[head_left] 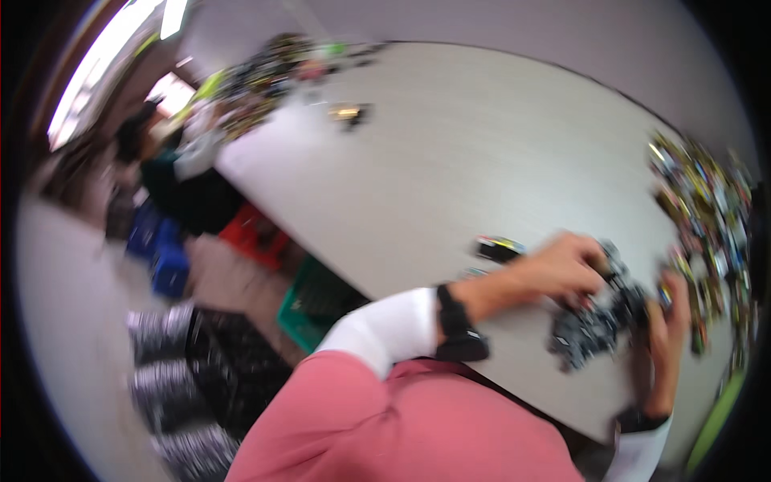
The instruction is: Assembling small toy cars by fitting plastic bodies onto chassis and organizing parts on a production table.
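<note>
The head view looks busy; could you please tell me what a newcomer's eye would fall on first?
Probably the pink garment at bottom centre comes first. Next, the left hand and right hand draw the eye, at a blurred grey-black pile on the pale table. A colourful heap stands out toward the right edge.

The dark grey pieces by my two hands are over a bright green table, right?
No: the table is pale, not green, as the head view shows. The dark grey pieces are by your left hand and right hand, over it.
</note>
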The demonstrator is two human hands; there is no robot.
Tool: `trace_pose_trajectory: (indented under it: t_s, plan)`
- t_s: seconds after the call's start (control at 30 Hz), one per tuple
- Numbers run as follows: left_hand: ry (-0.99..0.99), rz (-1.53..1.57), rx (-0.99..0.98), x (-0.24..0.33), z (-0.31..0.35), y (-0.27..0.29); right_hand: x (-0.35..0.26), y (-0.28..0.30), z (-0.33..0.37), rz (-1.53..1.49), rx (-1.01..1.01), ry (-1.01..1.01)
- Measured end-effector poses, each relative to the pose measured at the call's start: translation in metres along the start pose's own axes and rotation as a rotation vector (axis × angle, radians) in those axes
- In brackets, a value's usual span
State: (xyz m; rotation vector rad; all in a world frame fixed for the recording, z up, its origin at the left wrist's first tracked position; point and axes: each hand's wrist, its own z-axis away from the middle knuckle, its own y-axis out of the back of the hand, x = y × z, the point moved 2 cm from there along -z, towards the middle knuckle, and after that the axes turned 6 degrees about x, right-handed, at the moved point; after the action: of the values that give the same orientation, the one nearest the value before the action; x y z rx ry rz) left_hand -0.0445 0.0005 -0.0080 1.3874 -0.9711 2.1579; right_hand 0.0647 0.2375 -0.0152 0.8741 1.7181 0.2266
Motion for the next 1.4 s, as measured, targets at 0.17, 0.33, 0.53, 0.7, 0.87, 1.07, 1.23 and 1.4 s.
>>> trace_pose_trajectory:
  t_s: [0.17,0.33,0.53,0.7,0.87,1.07,1.23,1.4]
  plan:
    - [-0.104,0.072,0.01,-0.007,0.0,0.008,0.051,0.02,-0.011,0.037,0.082,0.106]
    - [-0.094,0.042,0.04,-0.007,0.003,0.01,0.063,0.047,-0.019,0.072,0.115,0.137]
    - [-0.078,0.092,0.017,-0.005,-0.004,0.003,-0.025,0.015,-0.002,0.026,-0.094,0.083]
    - [0.007,0.16,0.045,0.001,-0.002,0.008,-0.001,-0.001,-0.007,0.158,-0.125,0.093]
    - [-0.057,-0.014,0.135,0.002,0.005,0.024,-0.008,0.005,-0.029,0.038,-0.01,0.131]
    - [-0.187,-0.178,0.267,0.012,-0.01,0.039,-0.017,0.041,-0.014,0.136,0.093,-0.033]
    - [-0.317,-0.243,0.438,0.018,0.001,0.041,-0.024,0.015,-0.006,0.454,-0.178,0.247]
    - [-0.154,-0.051,0.231,0.019,0.009,0.019,-0.028,0.016,-0.013,0.586,-0.158,0.22]
